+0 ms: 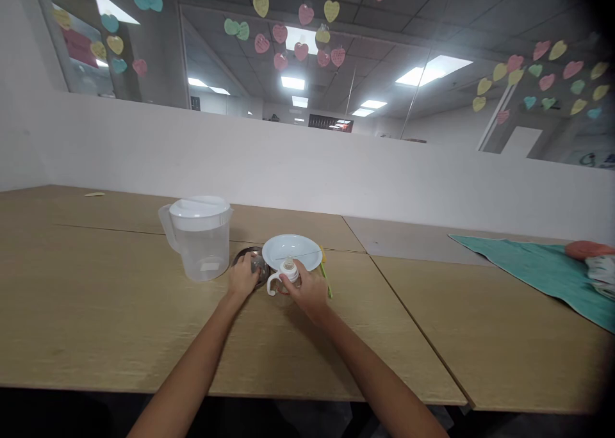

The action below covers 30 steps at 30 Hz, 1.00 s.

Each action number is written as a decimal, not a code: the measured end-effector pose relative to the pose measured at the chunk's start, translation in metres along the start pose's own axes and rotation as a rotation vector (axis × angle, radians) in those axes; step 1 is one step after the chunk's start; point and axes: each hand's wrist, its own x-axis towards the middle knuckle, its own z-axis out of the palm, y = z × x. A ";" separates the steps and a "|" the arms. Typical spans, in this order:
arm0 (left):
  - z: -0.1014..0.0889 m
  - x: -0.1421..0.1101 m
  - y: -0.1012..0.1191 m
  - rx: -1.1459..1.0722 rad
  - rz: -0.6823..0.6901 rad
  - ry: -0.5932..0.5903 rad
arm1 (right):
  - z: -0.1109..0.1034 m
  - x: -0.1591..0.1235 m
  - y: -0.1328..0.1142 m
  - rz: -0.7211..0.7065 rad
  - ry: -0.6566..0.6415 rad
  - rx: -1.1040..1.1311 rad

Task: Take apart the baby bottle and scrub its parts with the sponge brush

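Observation:
My right hand (310,291) is wrapped round a baby bottle (289,273) with a white collar, a clear teat on top and a white curved side handle. The bottle stands upright just in front of a white bowl (291,244). My left hand (243,276) has its fingers curled at a shiny metal bowl (251,253). What those fingers grip, perhaps something clear, is hard to make out. Left of that hand stands a translucent plastic pitcher (204,243) with a white lid. Partly behind my right hand lies a thin green and yellow utensil (327,278).
A green cloth (519,265) lies at the right, with an orange item (586,250) and a whitish bundle (603,273) on it. A small flat pale piece (95,194) rests at the far left. A white wall (288,169) with windows bounds the wooden table (120,323).

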 end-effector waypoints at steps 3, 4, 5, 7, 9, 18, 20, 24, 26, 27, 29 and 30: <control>-0.010 -0.001 0.006 -0.103 -0.017 0.203 | 0.002 0.001 0.003 -0.055 0.095 -0.018; -0.012 -0.002 0.007 -0.148 0.010 0.305 | 0.003 0.001 0.003 -0.074 0.122 -0.019; -0.015 -0.003 0.009 -0.195 0.067 0.403 | 0.003 0.001 0.004 -0.090 0.145 -0.019; -0.017 -0.007 0.014 -0.279 0.283 0.535 | 0.004 0.002 0.005 -0.109 0.181 -0.022; -0.016 -0.013 0.020 -0.315 0.559 0.552 | 0.003 0.003 0.005 -0.110 0.209 -0.036; -0.003 -0.031 0.047 -0.542 0.655 0.527 | 0.002 0.004 0.002 -0.116 0.204 -0.089; -0.002 -0.031 0.050 -0.592 0.629 0.513 | 0.002 0.004 0.001 -0.113 0.189 -0.084; 0.000 -0.034 0.054 -0.558 0.611 0.377 | 0.002 0.004 0.002 -0.102 0.175 -0.095; 0.002 -0.036 0.056 -0.526 0.628 0.273 | 0.003 0.004 0.003 -0.097 0.168 -0.097; 0.002 -0.037 0.056 -0.516 0.633 0.234 | 0.004 0.004 0.004 -0.097 0.163 -0.093; 0.003 -0.038 0.058 -0.512 0.628 0.202 | 0.006 0.003 0.005 -0.098 0.156 -0.077; 0.002 -0.039 0.058 -0.515 0.619 0.201 | 0.007 0.003 0.006 -0.101 0.156 -0.070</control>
